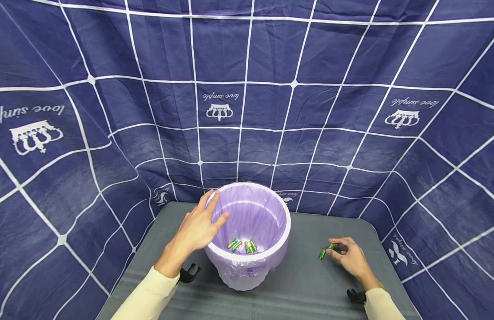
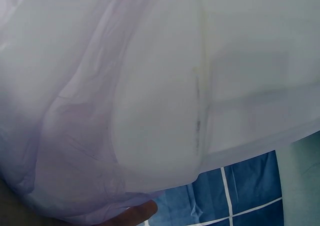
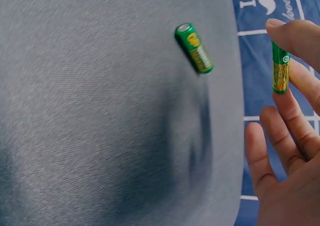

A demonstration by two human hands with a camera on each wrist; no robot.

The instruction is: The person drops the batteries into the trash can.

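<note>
In the head view my left hand (image 1: 198, 227) rests at the left rim of a white trash can (image 1: 286, 231) lined with a thin purple bag (image 1: 252, 204). Its fingers lie fairly straight along the rim, with the thumb over the opening. Several green and gold batteries (image 1: 250, 247) lie at the bottom of the can. To the right of it, my right hand (image 1: 352, 258) pinches one green and gold battery (image 3: 281, 71) between thumb and fingers. A second battery (image 3: 195, 49) lies on the grey surface, close to that hand.
The can stands on a grey padded table (image 1: 303, 275). Dark blue cloth (image 1: 267, 106) with white grid lines hangs behind and on both sides. Black straps (image 1: 189, 272) circle the wrists. In the left wrist view, the can's pale wall (image 2: 160, 111) fills most of the picture.
</note>
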